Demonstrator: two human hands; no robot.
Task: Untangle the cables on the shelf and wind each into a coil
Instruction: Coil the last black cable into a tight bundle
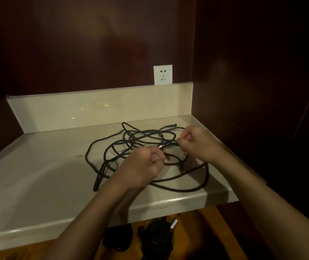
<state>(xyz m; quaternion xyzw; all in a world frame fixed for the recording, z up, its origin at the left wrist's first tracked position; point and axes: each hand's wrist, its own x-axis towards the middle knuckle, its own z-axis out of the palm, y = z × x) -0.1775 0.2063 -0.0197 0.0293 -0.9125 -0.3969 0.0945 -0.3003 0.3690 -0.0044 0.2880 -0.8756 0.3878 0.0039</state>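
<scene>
Left hand (146, 164) curled over the near middle of the tangle, thumb and forefinger pinched on a short lifted run of cable with a pale, silvery connector tip just past the fingertips. Right hand (196, 145) curled too, knuckles up, gripping the same stretch a little farther right, so that the piece spans the gap between both fists. Forearms bare, reaching in from the lower edge.

Black cables (142, 147) heaped loose on the right half of the cream stone shelf (37, 166), thin and matte, round in section. Many overlapping loops crossing in the centre; one long loop thrown out to the left, doubled back into a narrow hairpin near the front; another wide curve sweeping along the front right, close to the shelf lip. Dark plug end (173, 125) lying at the back right of the heap, pointing right. Number of separate cables impossible to tell from the knot.

Low glossy upstand along the back of the shelf, dark brown panels above and at the right side. White wall socket (162, 75) set just above the upstand, well apart from the tangle.

Below the shelf edge, on a wooden floor: dark bundle of coiled cord (157, 239), and a black rounded object (117, 238) beside it, unclear in the shadow.
</scene>
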